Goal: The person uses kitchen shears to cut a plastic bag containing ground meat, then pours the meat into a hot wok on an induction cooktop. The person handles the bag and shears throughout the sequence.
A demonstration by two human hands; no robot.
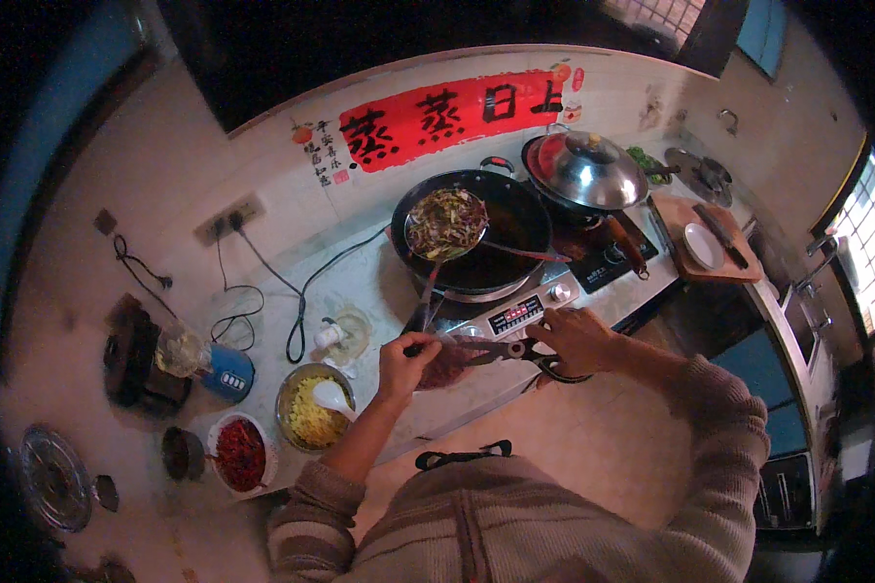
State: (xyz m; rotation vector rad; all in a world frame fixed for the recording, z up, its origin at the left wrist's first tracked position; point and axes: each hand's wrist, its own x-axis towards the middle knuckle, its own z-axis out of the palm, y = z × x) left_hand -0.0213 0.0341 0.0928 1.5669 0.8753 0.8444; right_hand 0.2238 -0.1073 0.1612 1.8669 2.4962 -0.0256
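My right hand (572,342) grips the handles of black kitchen scissors (514,350), whose blades reach left to a dark reddish packet (445,363) held by its upper edge in my left hand (410,361). What is inside the packet cannot be told. Just beyond sits a black wok (518,226) on an induction cooker (518,315) with a lit panel. A strainer of browned shreds (446,222) rests over the wok's left side, its handle pointing towards my left hand. A utensil with a reddish handle (529,253) leans across the wok's right side.
Left on the counter stand a metal bowl of chopped yellow food (310,412) with a white spoon, a bowl of red chillies (240,453) and a blue appliance (227,373). Right are a lidded pan (590,171) and a cutting board (736,266) with a knife and white dish. Power cords (302,291) cross the back.
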